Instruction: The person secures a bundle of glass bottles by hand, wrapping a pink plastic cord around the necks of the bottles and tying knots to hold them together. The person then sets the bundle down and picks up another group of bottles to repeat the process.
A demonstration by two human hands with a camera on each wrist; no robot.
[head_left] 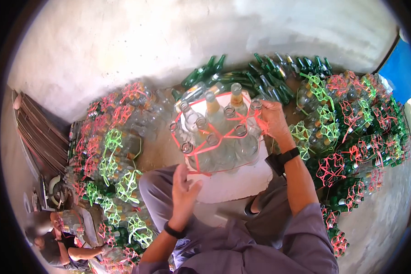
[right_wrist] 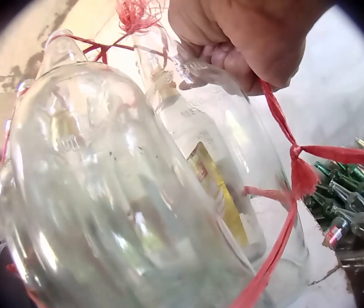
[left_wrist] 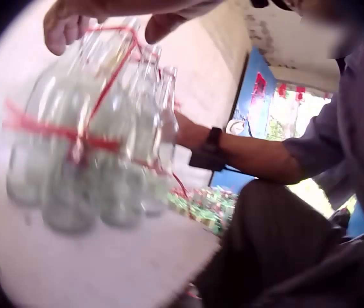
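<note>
A bundle of clear glass bottles (head_left: 226, 150) stands upright on a white block (head_left: 223, 189) between the person's knees. Red plastic string (head_left: 217, 142) runs from neck to neck over the top, and another loop circles the bodies lower down. At the bundle's right corner, the right hand (head_left: 273, 119) has its fingers curled on the red string beside a bottle neck; in the right wrist view, a red strand (right_wrist: 278, 115) leaves the fist and runs to a knot. The left hand (head_left: 185, 189) hovers at the front left of the bundle, fingers extended, holding nothing.
Tied bundles of clear bottles (head_left: 128, 98) are stacked on the left, and more bundles (head_left: 351, 114) on the right, with red and green string. Loose green bottles (head_left: 269, 73) lie along the wall (head_left: 169, 41). Another person (head_left: 61, 242) sits at the lower left.
</note>
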